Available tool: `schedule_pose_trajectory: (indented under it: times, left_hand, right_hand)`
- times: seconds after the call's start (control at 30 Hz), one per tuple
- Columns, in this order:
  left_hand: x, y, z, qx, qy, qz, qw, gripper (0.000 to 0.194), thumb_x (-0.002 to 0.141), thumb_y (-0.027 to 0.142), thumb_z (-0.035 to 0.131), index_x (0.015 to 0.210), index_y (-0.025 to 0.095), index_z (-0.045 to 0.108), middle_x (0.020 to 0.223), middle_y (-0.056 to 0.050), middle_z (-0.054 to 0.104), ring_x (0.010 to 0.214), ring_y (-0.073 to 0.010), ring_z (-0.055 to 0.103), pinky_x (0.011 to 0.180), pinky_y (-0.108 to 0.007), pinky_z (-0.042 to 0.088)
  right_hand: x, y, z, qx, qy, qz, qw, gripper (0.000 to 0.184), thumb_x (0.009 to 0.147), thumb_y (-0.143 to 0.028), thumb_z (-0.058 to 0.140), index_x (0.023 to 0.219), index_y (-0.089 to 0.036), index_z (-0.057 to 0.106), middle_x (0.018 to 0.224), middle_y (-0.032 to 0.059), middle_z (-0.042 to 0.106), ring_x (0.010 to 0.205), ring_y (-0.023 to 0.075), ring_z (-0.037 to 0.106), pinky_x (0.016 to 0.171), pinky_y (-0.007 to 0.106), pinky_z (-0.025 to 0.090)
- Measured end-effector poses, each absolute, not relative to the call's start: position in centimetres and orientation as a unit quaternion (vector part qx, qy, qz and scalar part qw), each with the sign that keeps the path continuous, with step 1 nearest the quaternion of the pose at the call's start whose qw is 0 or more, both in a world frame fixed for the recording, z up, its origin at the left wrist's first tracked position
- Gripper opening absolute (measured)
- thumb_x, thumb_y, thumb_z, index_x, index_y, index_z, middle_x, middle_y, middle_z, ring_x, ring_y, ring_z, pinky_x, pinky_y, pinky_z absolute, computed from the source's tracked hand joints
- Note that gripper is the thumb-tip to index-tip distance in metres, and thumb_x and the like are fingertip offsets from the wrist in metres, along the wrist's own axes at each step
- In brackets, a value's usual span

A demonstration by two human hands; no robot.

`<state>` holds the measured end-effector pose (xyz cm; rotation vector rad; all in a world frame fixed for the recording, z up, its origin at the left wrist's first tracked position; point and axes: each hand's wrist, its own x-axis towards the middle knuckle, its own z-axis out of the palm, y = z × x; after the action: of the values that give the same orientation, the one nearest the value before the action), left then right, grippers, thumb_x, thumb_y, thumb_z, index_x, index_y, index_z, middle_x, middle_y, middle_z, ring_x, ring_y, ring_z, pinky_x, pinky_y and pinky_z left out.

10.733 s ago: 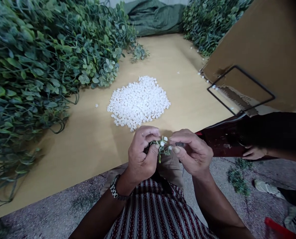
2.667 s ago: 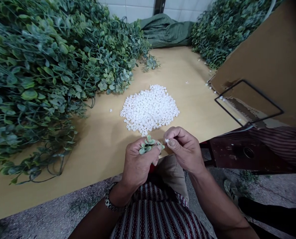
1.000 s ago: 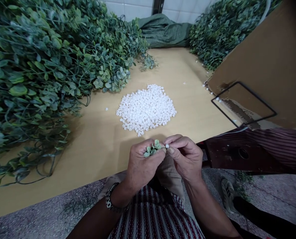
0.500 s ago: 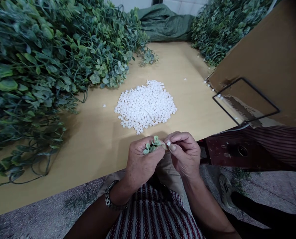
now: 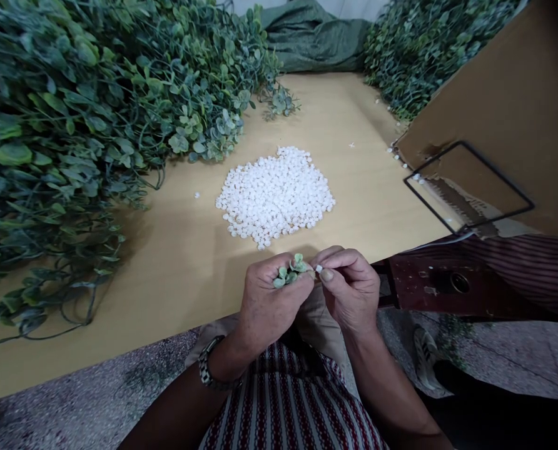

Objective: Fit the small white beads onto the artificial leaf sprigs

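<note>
My left hand (image 5: 272, 300) is closed around a sprig of artificial green leaves (image 5: 291, 273), whose leaf tips poke out above the thumb. Close beside it, my right hand (image 5: 351, 287) pinches a tiny white plastic piece (image 5: 318, 269) between thumb and fingers, right at the left hand's fingertips. Whether the white piece touches the sprig's stem I cannot tell; the fingers hide most of it. A pile of similar small white pieces (image 5: 275, 197) lies on the tan table (image 5: 176, 250) just beyond my hands.
A big heap of artificial foliage (image 5: 96, 94) covers the table's left side, and more foliage (image 5: 429, 50) stands at the back right. Between them lies a green sack (image 5: 314, 37). A cardboard piece (image 5: 499, 119) juts in from the right. Another person's shoe (image 5: 426, 356) is on the floor.
The view has shifted very slightly. Both hands keep nearly the same pose and grip, with the white piece still at the left fingertips.
</note>
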<state>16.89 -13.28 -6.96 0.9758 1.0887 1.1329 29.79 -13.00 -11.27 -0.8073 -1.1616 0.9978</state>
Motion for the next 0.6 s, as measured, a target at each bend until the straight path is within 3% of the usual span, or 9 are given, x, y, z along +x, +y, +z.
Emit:
schedule_pose_trajectory:
  times: [0.6]
  left_hand:
    - [16.83, -13.32, -6.8, 0.469, 0.486, 0.48, 0.56, 0.019, 0.074, 0.021, 0.057, 0.056, 0.017, 0.053, 0.048, 0.007, 0.04, 0.044, -0.0067, 0.034, 0.042, -0.023, 0.027]
  right_hand:
    - [30.37, -13.05, -10.77, -0.363, -0.561, 0.412, 0.62, 0.009, 0.083, -0.015, 0.069, 0.086, -0.023, 0.073, 0.082, 0.0013, 0.068, 0.077, 0.0139, 0.063, 0.069, 0.028, 0.052]
